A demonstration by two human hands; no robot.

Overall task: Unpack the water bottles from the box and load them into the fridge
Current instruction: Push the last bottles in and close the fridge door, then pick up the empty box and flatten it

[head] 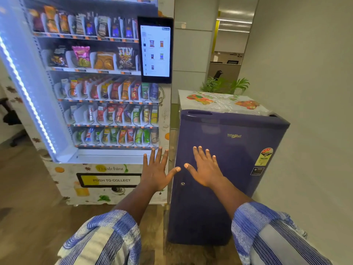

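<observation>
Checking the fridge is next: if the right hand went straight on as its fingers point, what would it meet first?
Probably the fridge door, shut, right ahead of the right hand; whether they touch is unclear.

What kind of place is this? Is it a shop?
Probably an office break corner, not a shop: a snack vending machine stands beside a small purple fridge, and desks show down the corridor behind.
</observation>
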